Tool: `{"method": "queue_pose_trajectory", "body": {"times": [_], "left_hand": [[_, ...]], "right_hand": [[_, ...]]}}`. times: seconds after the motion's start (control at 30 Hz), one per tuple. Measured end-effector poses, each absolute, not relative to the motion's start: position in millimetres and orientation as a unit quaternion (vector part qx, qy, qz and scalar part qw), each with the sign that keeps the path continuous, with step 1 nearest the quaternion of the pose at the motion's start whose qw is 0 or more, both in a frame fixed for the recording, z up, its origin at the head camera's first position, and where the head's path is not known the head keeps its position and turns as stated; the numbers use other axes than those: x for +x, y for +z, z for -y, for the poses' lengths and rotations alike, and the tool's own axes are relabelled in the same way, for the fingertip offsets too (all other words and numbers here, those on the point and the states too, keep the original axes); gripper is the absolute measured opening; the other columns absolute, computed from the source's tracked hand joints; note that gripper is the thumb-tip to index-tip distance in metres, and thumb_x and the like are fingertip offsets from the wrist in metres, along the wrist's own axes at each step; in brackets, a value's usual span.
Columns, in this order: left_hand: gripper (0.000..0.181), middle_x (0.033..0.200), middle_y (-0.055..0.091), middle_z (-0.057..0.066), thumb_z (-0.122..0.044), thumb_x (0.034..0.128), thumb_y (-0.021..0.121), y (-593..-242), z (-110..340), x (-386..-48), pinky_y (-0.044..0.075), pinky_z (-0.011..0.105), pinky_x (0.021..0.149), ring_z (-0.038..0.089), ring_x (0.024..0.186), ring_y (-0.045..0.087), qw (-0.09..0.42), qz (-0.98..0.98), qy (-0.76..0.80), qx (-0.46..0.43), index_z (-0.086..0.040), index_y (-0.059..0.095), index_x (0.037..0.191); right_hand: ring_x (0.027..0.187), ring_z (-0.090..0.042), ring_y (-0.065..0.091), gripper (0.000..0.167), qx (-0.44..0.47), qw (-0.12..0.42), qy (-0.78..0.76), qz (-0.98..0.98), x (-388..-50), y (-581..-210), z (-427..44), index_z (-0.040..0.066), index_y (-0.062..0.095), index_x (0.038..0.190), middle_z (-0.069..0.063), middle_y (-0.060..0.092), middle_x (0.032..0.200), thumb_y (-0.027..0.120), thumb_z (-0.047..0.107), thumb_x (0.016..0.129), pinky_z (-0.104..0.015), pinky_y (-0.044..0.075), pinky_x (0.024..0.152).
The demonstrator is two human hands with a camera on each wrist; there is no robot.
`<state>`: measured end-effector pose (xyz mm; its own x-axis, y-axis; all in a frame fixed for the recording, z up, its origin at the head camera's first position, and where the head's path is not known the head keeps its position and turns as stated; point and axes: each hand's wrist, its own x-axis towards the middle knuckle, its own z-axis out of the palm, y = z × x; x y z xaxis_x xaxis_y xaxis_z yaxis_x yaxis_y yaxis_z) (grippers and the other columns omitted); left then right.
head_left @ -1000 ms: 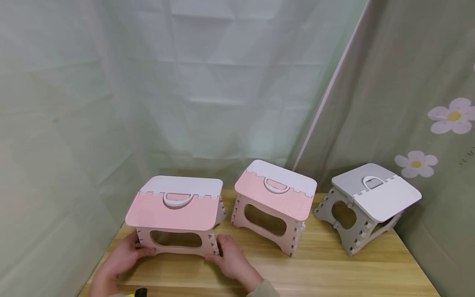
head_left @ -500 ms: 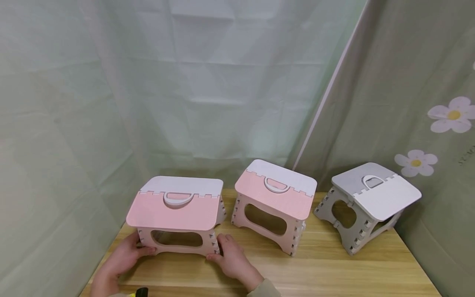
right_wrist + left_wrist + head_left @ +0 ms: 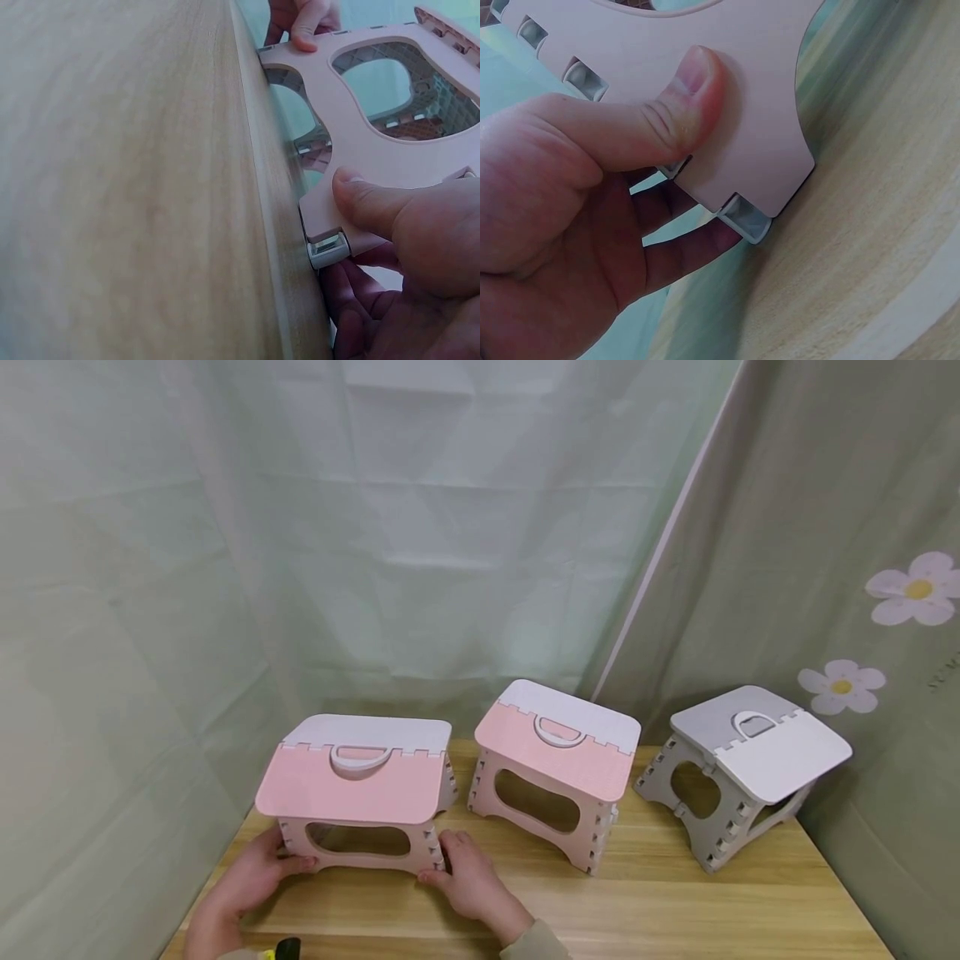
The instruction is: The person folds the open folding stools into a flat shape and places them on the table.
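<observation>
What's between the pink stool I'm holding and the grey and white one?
In the head view, another pink and white stool stands between the held stool and the grey and white stool; wooden tabletop shows in both gaps.

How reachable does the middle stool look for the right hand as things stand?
Probably yes: in the head view only tabletop shows between the right hand and the middle stool, but that hand grips the left stool and would have to let go first.

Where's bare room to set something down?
Bare wooden tabletop lies before the middle pink-and-white folding stool and gray-and-white folding stool, right of the right hand. Crowded: around the left pink-and-white folding stool, whose legs that hand and the left hand grip.
</observation>
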<state>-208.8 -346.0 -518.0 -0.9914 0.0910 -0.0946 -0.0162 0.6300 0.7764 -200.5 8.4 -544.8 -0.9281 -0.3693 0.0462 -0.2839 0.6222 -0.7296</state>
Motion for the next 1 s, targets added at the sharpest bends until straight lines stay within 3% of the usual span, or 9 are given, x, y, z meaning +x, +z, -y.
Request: {"method": "queue_pose_trajectory", "body": {"times": [0.43, 1.0], "left_hand": [[0.066, 0.133, 0.066, 0.019, -0.027, 0.0908, 0.087, -518.9, 345.8, -208.3, 0.053, 0.032, 0.09, 0.026, 0.112, 0.061, 0.059, -0.902, 0.426, 0.024, 0.006, 0.057, 0.139], [0.06, 0.127, 0.068, 0.018, -0.023, 0.0915, 0.087, -521.3, 345.4, -208.4, 0.052, 0.029, 0.086, 0.018, 0.105, 0.062, 0.055, -0.899, 0.433, 0.028, 0.009, 0.058, 0.134]], "right_hand": [[0.091, -0.013, 0.052, 0.039, -0.182, 0.058, -0.395, -0.899, -200.6, -544.0, -8.1, 0.016, 0.061, 0.116, 0.004, 0.053, 0.102, 0.08, 0.043, 0.096, -0.043, 0.044, 0.078], [0.087, -0.011, 0.05, 0.038, -0.189, 0.056, -0.385, -0.902, -203.5, -551.0, -9.1, 0.017, 0.061, 0.112, 0.004, 0.052, 0.099, 0.08, 0.044, 0.095, -0.037, 0.042, 0.074]]}}
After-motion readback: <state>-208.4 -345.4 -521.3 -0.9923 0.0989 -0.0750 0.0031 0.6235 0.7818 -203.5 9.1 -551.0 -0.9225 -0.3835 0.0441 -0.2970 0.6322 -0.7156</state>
